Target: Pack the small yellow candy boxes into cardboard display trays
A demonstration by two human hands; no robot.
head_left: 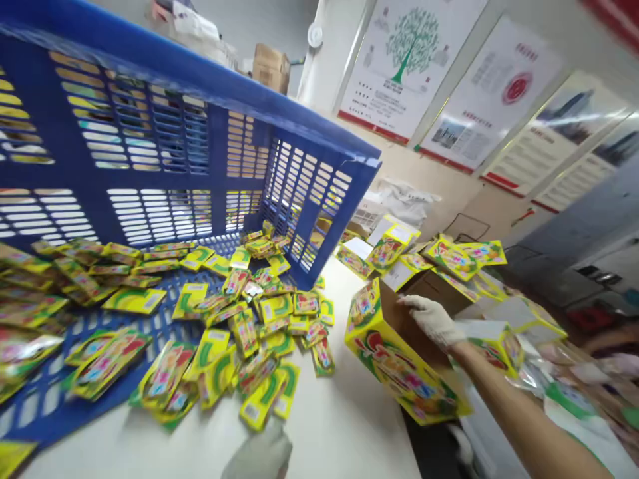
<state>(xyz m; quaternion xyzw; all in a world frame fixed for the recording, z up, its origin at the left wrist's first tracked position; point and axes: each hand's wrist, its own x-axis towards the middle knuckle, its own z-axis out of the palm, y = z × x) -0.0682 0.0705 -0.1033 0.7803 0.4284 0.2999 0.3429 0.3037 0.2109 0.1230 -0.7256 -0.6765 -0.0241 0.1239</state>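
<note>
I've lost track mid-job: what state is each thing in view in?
Blue crate: tipped on its side, open toward camera
Small packs: loose, jumbled across crate and table
Yellow box: open, tilted
Right hand: gloved, at yellow box's opening, grip unclear
Left hand: gloved, blurred, grip unclear
Other yellow boxes: heaped together
Wall posters: hung

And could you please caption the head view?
Right hand at an open box, left hand near packs and a crate.
</note>
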